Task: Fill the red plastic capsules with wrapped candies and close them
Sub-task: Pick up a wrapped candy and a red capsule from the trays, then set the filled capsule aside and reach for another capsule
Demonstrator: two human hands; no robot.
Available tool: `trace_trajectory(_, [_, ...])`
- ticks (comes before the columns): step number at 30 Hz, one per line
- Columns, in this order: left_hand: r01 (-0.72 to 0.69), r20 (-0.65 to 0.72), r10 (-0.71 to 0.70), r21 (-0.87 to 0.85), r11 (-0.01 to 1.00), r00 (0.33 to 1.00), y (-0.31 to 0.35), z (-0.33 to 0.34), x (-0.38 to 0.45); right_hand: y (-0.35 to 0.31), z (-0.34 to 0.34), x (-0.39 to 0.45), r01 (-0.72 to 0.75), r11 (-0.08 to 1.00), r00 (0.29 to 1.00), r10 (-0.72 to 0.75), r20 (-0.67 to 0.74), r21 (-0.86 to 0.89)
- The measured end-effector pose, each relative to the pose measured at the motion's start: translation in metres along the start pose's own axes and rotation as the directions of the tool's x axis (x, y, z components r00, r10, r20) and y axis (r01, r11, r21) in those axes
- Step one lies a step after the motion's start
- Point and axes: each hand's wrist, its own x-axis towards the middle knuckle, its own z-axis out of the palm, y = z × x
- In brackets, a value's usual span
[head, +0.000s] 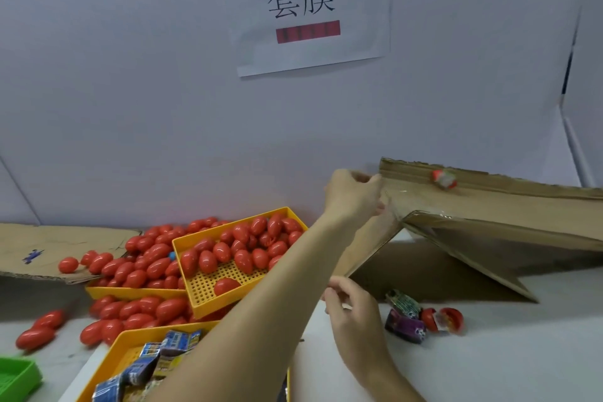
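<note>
A tilted brown cardboard piece (483,206) is lifted off the white table at the right. My left hand (354,196) grips its upper left corner. My right hand (350,307) holds the lower edge of its hanging flap. One wrapped candy (443,178) lies on the raised cardboard. Under it on the table lie two wrapped candies (404,316) and an open red capsule (448,320). Several closed red capsules (241,248) fill a yellow perforated tray (208,290). Blue wrapped candies (156,359) lie in a nearer yellow tray (124,339).
More red capsules (146,264) are heaped in another yellow tray and loose on the table at the left (39,333). A flat cardboard sheet (49,248) lies at the far left, a green tray (16,375) at the bottom left. A wall with a paper sign (310,10) stands close behind.
</note>
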Motion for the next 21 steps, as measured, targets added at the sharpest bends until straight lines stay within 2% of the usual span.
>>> trace_trajectory(2, [-0.046,-0.070,0.052,0.079,0.996,0.996,-0.016,-0.019,-0.009,0.000,0.001,0.000,-0.013,1.000,1.000,0.013,0.002,0.006])
trace_trajectory(4, [-0.091,-0.074,0.114,0.256,0.962,0.991,-0.036,-0.043,-0.021,0.000,0.001,0.000,-0.021,1.000,1.000,0.021,0.013,0.018])
trace_trajectory(7, [-0.130,-0.097,0.213,0.534,0.835,0.972,-0.067,-0.088,-0.037,0.000,0.000,0.002,-0.006,1.000,0.999,0.007,0.032,-0.020])
trace_trajectory(9, [-0.094,-0.135,0.224,0.620,0.779,0.965,-0.080,-0.120,-0.043,0.001,0.000,0.003,0.002,0.999,0.999,-0.001,0.042,-0.032])
trace_trajectory(12, [-0.034,-0.202,0.225,0.669,0.742,0.953,-0.091,-0.164,-0.045,0.005,0.002,0.005,0.006,0.999,0.999,-0.004,0.042,-0.049])
trace_trajectory(14, [-0.059,-0.202,0.239,0.635,0.770,0.950,-0.099,-0.182,-0.049,0.007,0.004,0.005,0.014,0.998,0.999,-0.012,0.045,-0.062])
trace_trajectory(18, [-0.145,-0.066,0.236,0.623,0.768,0.969,-0.111,-0.190,-0.057,0.009,0.005,0.007,0.037,0.997,0.999,-0.034,0.040,-0.073])
trace_trajectory(21, [-0.156,-0.049,0.249,0.657,0.738,0.967,-0.114,-0.196,-0.055,0.009,0.006,0.007,0.053,0.996,0.998,-0.050,0.032,-0.079])
